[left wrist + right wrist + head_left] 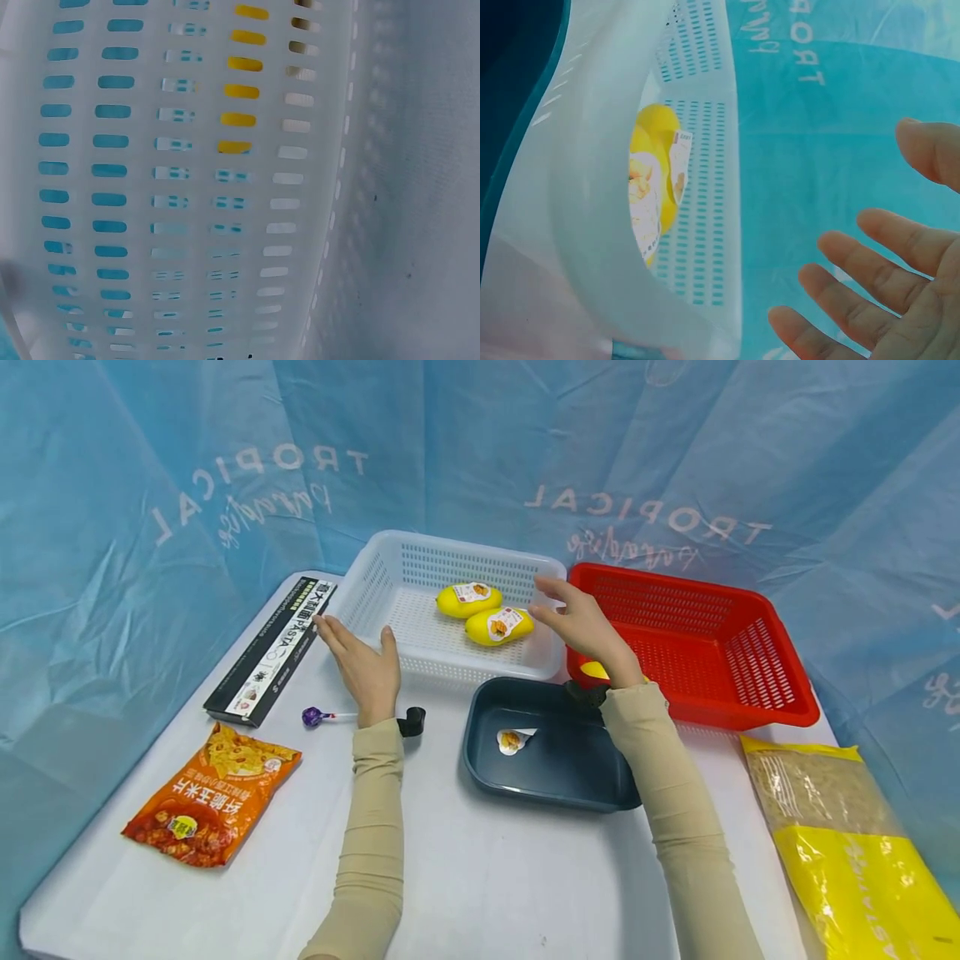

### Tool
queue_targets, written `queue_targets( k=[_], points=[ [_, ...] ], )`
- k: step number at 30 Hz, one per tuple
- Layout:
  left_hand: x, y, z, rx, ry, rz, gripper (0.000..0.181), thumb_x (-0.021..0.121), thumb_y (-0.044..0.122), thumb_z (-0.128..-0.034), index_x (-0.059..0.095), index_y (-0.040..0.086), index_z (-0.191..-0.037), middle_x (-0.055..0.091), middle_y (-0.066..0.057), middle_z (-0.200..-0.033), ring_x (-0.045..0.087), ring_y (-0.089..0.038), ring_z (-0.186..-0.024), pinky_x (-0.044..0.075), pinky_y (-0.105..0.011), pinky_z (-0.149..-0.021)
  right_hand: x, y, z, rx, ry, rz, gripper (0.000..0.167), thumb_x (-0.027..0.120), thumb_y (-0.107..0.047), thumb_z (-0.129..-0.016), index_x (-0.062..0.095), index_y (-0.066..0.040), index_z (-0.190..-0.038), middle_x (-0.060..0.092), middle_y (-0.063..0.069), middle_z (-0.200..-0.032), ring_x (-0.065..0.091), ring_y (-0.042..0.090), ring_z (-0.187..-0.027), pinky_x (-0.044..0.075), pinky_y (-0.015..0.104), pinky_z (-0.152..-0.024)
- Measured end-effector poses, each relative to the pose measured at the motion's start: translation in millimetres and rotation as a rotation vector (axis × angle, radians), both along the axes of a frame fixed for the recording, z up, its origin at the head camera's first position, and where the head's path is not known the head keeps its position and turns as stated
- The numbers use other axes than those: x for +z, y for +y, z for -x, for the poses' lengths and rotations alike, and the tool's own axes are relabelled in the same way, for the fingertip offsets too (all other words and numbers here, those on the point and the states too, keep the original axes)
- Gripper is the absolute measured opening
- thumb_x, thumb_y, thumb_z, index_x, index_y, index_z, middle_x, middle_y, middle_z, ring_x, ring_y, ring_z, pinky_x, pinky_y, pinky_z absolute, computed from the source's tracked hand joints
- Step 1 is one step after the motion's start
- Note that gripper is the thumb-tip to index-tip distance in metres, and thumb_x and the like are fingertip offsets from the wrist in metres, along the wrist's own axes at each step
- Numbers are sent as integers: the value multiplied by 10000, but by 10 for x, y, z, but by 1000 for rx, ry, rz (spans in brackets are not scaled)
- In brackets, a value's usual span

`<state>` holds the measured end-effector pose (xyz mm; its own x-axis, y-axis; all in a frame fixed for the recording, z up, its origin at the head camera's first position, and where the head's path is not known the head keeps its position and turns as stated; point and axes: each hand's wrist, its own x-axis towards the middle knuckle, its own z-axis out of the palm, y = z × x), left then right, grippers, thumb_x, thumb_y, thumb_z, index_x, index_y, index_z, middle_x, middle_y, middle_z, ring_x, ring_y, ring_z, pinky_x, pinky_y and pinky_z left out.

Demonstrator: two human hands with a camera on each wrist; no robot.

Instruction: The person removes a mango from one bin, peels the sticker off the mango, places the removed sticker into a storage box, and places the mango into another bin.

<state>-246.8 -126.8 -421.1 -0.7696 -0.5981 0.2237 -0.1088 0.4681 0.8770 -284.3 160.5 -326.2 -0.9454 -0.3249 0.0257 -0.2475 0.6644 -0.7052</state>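
Note:
A white plastic basket [420, 652] stands at the back, holding two yellow mango-shaped things with printed labels, the rear one [468, 600] and the front one [498, 627]. My left hand [367, 672] is at the basket's left front corner, fingers extended and thumb apart, holding nothing; whether it touches the wall I cannot tell. Above the right rim hovers my right hand [581, 618], empty, its fingers spread in the right wrist view. Below the right forearm lies a dark blue tray [555, 777] with a label [512, 741] in it.
A red basket [772, 710] is at the right, with a yellow thing [595, 670] partly hidden by my right wrist. Around the table lie a black pasta box [273, 647], a purple lollipop [312, 717], an orange snack bag [213, 793] and a yellow pasta bag [862, 860].

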Motion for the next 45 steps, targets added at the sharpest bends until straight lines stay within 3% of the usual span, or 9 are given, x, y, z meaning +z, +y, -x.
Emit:
queue_targets(
  k=[12,18,26,34,45],
  points=[
    [1,5,3,-3,-21,31,809,489,326,-993,9,-51,-1524,-92,-169,-1629,12,-288,-1517,120,-325,-1233,-36,-170,273,19,-111,-54,639,537,-400,-967,309,-179,-1521,334,48,-1573,308,267,-1450,321,501,-1154],
    [8,16,4,-2,-4,31,794,482,328,-996,35,-69,-1518,-74,-180,-1629,24,-293,-1517,118,-325,-1233,6,-251,401,21,-109,-97,650,534,-422,-965,325,-140,-1512,342,67,-1567,333,278,-1436,323,489,-1156],
    [8,-9,14,-3,-5,8,788,488,319,-996,39,-62,-1521,-82,-167,-1631,37,-294,-1515,159,-330,-1224,-38,-325,555,29,-112,-80,665,536,-429,-963,320,-120,-1510,350,86,-1557,342,283,-1426,321,483,-1160],
    [-1,1,6,-16,-27,-23,802,488,338,-993,22,-34,-1529,-130,-108,-1635,29,-283,-1515,160,-332,-1222,-55,-370,700,-4,-101,-195,682,539,-450,-953,298,-164,-1523,358,97,-1551,350,303,-1414,324,510,-1152],
    [23,5,5,-3,-21,-22,790,491,316,-992,34,-41,-1527,-129,-103,-1635,10,-277,-1517,135,-322,-1227,-226,-492,856,-4,-143,-166,697,573,-440,-936,300,-180,-1522,370,94,-1544,354,294,-1404,311,505,-1159]
  ],
)
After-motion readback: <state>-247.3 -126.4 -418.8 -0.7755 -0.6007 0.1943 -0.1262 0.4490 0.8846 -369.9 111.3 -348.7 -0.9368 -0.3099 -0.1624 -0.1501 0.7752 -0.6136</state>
